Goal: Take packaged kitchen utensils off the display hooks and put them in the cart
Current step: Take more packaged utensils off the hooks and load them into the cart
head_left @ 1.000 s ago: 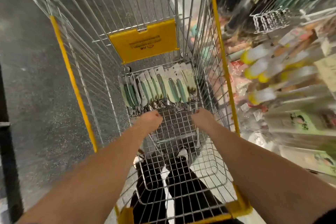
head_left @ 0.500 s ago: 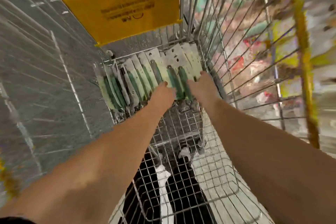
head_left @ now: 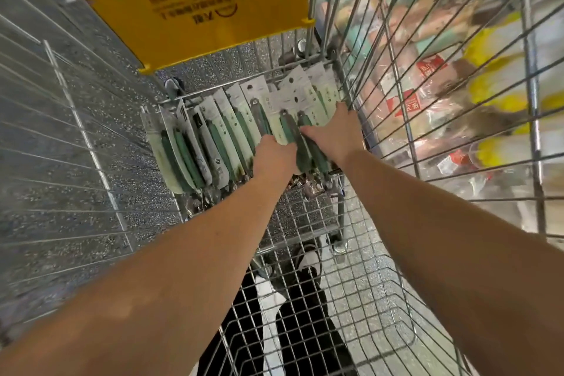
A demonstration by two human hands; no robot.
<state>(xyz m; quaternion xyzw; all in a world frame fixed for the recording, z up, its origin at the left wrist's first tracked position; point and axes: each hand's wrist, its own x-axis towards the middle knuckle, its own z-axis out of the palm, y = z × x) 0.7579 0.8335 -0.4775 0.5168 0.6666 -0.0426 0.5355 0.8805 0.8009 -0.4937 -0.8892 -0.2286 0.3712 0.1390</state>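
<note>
Several packaged kitchen utensils [head_left: 225, 131] with green handles on pale cards lie in an overlapping row at the far end of the wire cart [head_left: 308, 223]. Both my arms reach down into the cart. My left hand [head_left: 274, 156] sits on the middle packs with its fingers curled down around one; the fingertips are hidden. My right hand [head_left: 334, 131] lies flat on the rightmost packs, fingers stretched toward the cart's right wall and thumb pointing left. A green-handled pack [head_left: 305, 159] sticks out between the two hands.
A yellow plastic flap [head_left: 189, 3] hangs on the cart's far end. Blurred display shelves of packaged goods [head_left: 457, 85] show through the right wire wall. Grey speckled floor [head_left: 61, 131] lies to the left. Dark shoes [head_left: 308, 259] show under the cart floor.
Both hands have gone from the near edge of the packs forward onto them. The camera has dipped closer into the cart.
</note>
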